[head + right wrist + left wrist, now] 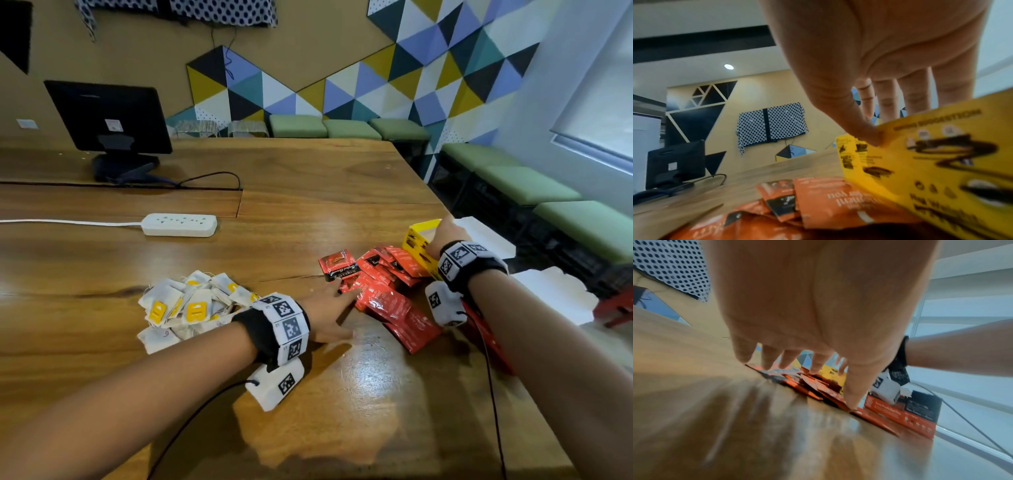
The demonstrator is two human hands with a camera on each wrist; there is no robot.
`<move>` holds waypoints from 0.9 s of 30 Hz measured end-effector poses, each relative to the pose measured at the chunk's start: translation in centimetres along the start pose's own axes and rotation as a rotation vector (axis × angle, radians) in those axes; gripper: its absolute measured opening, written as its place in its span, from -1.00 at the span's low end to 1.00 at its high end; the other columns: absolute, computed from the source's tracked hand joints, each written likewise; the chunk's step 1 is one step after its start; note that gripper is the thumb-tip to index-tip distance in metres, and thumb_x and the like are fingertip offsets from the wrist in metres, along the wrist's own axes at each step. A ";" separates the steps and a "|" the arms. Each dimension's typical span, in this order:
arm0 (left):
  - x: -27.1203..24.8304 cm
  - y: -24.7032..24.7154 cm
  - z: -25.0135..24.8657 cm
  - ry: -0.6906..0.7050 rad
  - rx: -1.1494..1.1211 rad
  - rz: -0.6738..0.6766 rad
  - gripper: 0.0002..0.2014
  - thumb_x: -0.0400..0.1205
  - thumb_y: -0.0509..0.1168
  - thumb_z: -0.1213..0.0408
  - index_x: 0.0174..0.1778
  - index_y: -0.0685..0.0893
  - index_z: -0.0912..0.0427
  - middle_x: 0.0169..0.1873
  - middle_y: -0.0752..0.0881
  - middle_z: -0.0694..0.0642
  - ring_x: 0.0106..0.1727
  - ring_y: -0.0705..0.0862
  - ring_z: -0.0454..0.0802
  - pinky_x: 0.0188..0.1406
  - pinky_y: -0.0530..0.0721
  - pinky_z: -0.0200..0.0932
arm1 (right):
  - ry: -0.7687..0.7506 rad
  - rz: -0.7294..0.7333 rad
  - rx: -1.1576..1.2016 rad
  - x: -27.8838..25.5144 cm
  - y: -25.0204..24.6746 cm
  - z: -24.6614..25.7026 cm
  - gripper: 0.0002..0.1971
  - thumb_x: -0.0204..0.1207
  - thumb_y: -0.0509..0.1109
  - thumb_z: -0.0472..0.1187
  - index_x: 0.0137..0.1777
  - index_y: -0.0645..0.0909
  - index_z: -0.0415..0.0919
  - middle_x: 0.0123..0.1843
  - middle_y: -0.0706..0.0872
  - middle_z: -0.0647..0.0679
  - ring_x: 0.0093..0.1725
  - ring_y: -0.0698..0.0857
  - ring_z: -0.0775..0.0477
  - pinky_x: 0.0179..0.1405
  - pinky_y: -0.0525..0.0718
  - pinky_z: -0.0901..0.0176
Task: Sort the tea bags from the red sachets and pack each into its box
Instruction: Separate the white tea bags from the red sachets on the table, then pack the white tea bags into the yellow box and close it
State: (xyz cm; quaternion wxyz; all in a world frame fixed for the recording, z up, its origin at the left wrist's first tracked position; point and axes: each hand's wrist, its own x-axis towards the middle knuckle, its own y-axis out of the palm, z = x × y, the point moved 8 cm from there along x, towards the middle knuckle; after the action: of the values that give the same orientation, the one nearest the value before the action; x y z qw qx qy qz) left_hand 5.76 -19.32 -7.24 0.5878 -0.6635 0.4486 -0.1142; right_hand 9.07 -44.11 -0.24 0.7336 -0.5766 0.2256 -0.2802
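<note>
wooden table (308,178) fills the head view, with a black monitor (109,116) at the back left, a white power strip (180,224) in front of it, and green bench cushions (349,128) along the patterned wall. tea bags (186,306) with yellow tags sit heaped just left of the left hand (329,308), which lies flat with fingers stretched onto the near edge of the red sachets (387,291). the right hand (445,236) reaches past that pile to the yellow box (419,240), standing open at the far right

from the left wrist, the fingers (766,360) are spread and straight, tips down on the sachets; a red box (906,415) lies flat beyond them, though the blur makes it hard to read

from the right wrist, the thumb (863,129) presses the yellow box's outer wall while the fingers go over its rim, so the hand grips that wall; red sachets lie loose below it on the table
</note>
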 end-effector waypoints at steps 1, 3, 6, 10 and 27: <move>-0.4 -0.7 0.6 -0.006 0.005 -0.032 -0.20 0.60 0.20 -0.10 0.63 -0.15 -0.06 0.64 -0.18 0.24 0.66 -0.09 0.22 0.60 -0.05 0.24 | -0.003 -0.010 -0.007 0.2 0.1 -0.1 -0.71 0.49 0.31 -0.37 0.18 0.42 -0.42 -0.08 0.69 -0.28 -0.16 0.68 -0.26 -0.29 0.56 0.04; -1.4 -2.1 2.5 -0.061 0.009 -0.097 -0.22 0.60 0.18 -0.13 0.63 -0.11 -0.10 0.65 -0.15 0.17 0.66 -0.12 0.20 0.57 -0.13 0.33 | -0.019 -0.019 -0.040 0.5 0.2 -0.1 -0.96 0.47 0.30 -0.37 -0.16 0.55 -0.36 -0.21 0.71 -0.25 -0.43 0.56 -0.13 -0.38 0.56 0.13; -3.6 -4.0 6.9 -0.213 -0.011 -0.170 -0.28 0.59 0.15 -0.17 0.60 -0.06 -0.21 0.66 -0.15 0.07 0.66 -0.18 0.19 0.55 -0.20 0.41 | -0.062 -0.076 -0.037 0.5 -0.7 0.6 -0.89 0.45 0.31 -0.35 -0.16 0.67 -0.33 -0.17 0.74 -0.28 -0.32 0.65 -0.21 -0.22 0.71 0.06; -6.8 -4.4 14.0 -0.432 -0.037 -0.204 -0.34 0.58 0.11 -0.23 0.58 0.06 -0.23 0.66 -0.11 0.06 0.65 -0.22 0.22 0.51 -0.18 0.47 | -0.176 -0.162 0.050 -0.2 -2.2 3.1 -0.74 0.45 0.28 -0.39 0.11 0.63 -0.23 0.03 0.73 -0.30 0.02 0.69 -0.32 -0.05 0.65 0.01; -10.0 -0.6 15.9 -0.375 -0.096 -0.093 -0.35 0.57 0.12 -0.25 0.57 0.07 -0.27 0.59 0.13 0.16 0.58 0.10 0.28 0.51 0.21 0.29 | -0.899 0.117 0.063 -11.8 3.3 20.7 -0.71 0.57 0.22 -0.35 0.24 0.55 -0.07 0.21 0.70 -0.14 0.20 0.65 -0.22 0.14 0.66 -0.01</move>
State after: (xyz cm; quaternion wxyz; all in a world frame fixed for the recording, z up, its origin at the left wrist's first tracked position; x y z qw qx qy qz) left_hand 11.13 -1.36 -7.42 0.6228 -0.7206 0.3048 0.0060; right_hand 14.35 -20.65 1.45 0.7904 -0.6048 -0.0919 0.0331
